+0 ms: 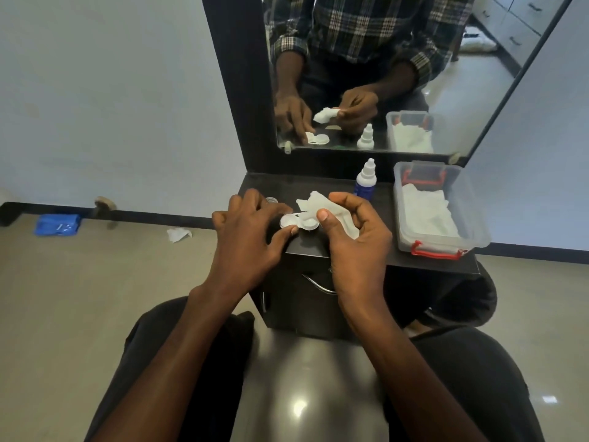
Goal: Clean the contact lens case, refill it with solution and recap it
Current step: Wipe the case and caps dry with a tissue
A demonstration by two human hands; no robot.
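Steadying a white contact lens case (298, 222) on the edge of a dark dresser top (366, 253), a seated person's left hand (247, 240) pinches the case's near wing between thumb and curled fingers. Both round wells of the case lie uncapped and face up, directly between the two hands. The right hand (353, 231) grips a crumpled white tissue (322, 204), fingers folded round it and thumb pressing near the case's right well, where the tissue touches the plastic. Just beyond the left hand's knuckles sits a small clear cap (271, 199), partly hidden. Beyond the right hand, a solution bottle (366, 178) with a white nozzle and blue label stands upright, lid on. Further right of that hand, a clear plastic storage box (414, 247) with red clips holds more white tissue. Behind everything a mirror (478, 100) in a black frame doubles the scene: both hands, case, bottle and box. Well left of the left hand, on the beige floor, lie a crumpled scrap of tissue (179, 234) and a blue cloth (57, 224) by the skirting. Below the hands, dark-trousered knees flank a drawer handle (318, 287).
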